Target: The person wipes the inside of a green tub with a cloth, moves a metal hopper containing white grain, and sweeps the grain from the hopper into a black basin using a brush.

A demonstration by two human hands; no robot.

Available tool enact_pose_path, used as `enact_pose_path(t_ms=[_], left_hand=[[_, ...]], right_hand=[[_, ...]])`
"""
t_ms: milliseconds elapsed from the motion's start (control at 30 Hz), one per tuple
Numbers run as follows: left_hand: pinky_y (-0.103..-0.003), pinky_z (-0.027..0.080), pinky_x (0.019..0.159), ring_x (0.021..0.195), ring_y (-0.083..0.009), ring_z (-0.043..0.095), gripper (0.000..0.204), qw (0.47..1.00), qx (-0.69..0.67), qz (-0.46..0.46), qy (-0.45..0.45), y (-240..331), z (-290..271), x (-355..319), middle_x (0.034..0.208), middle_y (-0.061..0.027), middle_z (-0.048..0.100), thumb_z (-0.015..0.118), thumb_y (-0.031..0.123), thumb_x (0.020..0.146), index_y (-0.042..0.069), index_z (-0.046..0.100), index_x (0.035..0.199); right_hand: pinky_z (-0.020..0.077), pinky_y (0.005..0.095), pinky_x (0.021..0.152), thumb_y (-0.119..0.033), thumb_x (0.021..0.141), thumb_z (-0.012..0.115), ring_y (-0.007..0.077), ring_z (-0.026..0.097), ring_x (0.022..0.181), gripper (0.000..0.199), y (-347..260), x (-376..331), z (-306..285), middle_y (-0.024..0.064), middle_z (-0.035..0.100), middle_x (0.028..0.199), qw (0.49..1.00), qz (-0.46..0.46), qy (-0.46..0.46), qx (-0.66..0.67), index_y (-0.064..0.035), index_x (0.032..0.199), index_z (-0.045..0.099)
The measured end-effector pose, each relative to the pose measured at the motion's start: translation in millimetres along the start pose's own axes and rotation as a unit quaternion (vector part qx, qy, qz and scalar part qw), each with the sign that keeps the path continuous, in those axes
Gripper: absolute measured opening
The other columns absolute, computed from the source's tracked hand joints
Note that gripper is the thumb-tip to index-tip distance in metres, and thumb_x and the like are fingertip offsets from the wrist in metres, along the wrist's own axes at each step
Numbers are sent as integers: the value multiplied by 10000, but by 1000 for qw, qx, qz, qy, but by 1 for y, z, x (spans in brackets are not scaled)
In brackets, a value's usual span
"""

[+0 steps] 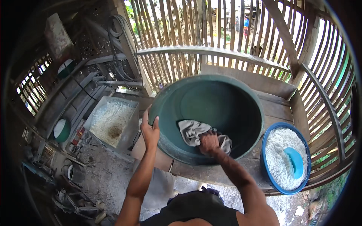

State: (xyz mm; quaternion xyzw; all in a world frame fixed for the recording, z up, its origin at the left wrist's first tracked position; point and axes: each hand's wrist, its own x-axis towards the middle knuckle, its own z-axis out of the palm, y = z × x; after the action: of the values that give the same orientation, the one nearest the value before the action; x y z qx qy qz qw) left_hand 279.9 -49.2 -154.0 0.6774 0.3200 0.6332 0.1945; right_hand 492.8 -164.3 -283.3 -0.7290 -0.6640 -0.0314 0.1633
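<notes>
Wiping inside a large round dark-green plastic basin (226, 101) tilted on a wooden bench (277, 109).
Its rim is gripped by the left hand (150, 130); a crumpled grey cloth (192, 132) is pressed against the inner wall by the clenched right hand (208, 143).

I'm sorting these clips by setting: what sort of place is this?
Probably a rustic, open-sided work shed. Slatted bamboo walls let daylight in, a large green basin sits on a rough plank bench, and a metal hopper holds white grain.
</notes>
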Motion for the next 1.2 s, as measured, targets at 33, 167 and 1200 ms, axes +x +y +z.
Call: enact_pose_path(t_ms=[33,167,1200], left_hand=[[-383,506,754,863,-363,674,256,1000,24,4,13,4,6,-5,921,-203,675,624,13,851,-33,583,1100],[-410,498,716,845,-401,655,234,995,54,-68,-39,1,4,-12,899,-218,667,642,73,871,-21,581,1077],[-356,525,694,794,-296,698,273,994,5,53,-90,49,20,-13,892,-190,688,655,4,818,-13,632,1089]], right_hand=[[451,493,914,-314,724,667,314,584,1106,422,11,10,0,127,622,1217,992,60,-115,6,-125,1101,667],[447,477,922,-240,693,691,292,559,1123,461,-19,55,-84,90,585,1216,991,-75,111,-11,-134,1135,618],[436,365,984,-369,708,697,309,596,1120,617,-39,9,5,198,642,1142,876,282,-21,391,-29,1213,591]])
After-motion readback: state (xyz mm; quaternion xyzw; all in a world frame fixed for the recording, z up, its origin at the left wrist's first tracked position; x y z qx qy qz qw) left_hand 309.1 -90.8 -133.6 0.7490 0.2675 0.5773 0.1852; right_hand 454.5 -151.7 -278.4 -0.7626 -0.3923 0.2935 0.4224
